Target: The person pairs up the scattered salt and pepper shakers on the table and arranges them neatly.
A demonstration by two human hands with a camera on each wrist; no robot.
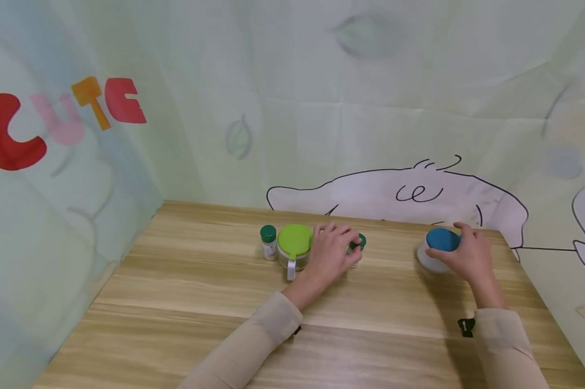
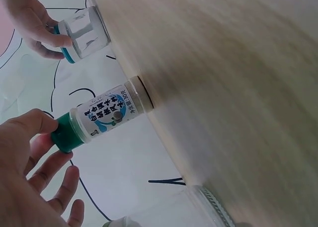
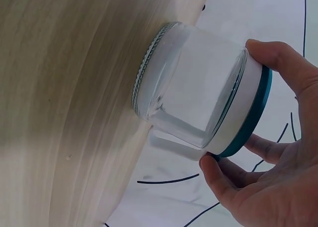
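Observation:
With thumb and forefinger, my left hand pinches the green cap of a small spice bottle. The bottle has a printed label and stands upright on the table; in the head view the hand covers most of it. Over at the right, my right hand grips the blue-topped lid of a clear glass jar, thumb on one side and fingers on the other. The jar's base meets the tabletop, and no contents show through its glass.
Left of my left hand stands a glass jar with a bright green lid and a pale handle. A second green-capped spice bottle is beside it. Behind the wooden table hangs a printed cloth. A small black piece lies near my right sleeve.

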